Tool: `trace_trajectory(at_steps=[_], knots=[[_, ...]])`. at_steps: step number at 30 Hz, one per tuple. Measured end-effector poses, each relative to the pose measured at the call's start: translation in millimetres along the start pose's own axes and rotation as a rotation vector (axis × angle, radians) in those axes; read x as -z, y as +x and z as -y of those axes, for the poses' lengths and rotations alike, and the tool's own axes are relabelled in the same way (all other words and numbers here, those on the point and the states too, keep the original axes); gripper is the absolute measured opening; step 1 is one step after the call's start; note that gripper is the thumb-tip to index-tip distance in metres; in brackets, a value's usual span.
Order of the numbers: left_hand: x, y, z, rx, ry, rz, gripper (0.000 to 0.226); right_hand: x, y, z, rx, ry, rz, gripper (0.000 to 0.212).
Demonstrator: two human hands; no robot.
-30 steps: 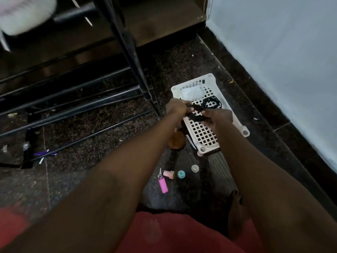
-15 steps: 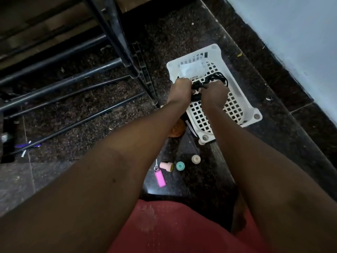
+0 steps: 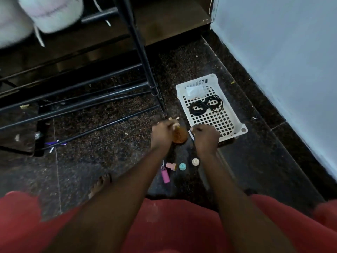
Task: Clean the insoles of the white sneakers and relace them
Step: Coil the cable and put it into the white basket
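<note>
**A:** What is being hidden or lost to blur?

**B:** The white sneakers (image 3: 54,13) are being cut off by the top left edge, up on the black rack (image 3: 138,52). They are being smeared by motion, so their detail cannot be made out. The undersides of both hands are being kept turned away from the camera.

**A:** How are the hands being held, then?

**B:** The left hand (image 3: 161,133) is being held with fingers curled, just over a brown round thing (image 3: 180,137) on the dark floor (image 3: 109,161). Pale bits are being seen at its fingertips, but whether anything is being pinched cannot be told. The right hand (image 3: 205,136) is being bunched like a fist beside the near end of the white basket (image 3: 243,130). Whether anything is being gripped there cannot be told either.

**A:** And the laces?

**B:** Two black lace coils (image 3: 197,108) are lying side by side on the basket's grid, just below a pale packet (image 3: 194,90).

**A:** What is being noted as changed from half a second ago?

**B:** A coil was then being held between both hands over the basket. Now both coils are being left in the basket, and the hands are being drawn back toward the person, off the grid.
</note>
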State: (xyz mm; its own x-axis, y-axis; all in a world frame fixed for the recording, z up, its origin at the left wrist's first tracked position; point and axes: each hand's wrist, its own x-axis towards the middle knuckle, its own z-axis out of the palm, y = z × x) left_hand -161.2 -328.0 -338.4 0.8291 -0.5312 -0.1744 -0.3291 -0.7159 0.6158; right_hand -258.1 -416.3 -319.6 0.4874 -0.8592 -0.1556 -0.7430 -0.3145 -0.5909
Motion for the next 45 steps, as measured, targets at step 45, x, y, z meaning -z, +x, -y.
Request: trace_trajectory(at_steps=[45], knots=[[-123.9, 60.8, -90.8, -0.201, -0.009, 0.298, 0.04, 13.8, 97.9, -95.4, 0.059, -0.345, -0.196, 0.025]])
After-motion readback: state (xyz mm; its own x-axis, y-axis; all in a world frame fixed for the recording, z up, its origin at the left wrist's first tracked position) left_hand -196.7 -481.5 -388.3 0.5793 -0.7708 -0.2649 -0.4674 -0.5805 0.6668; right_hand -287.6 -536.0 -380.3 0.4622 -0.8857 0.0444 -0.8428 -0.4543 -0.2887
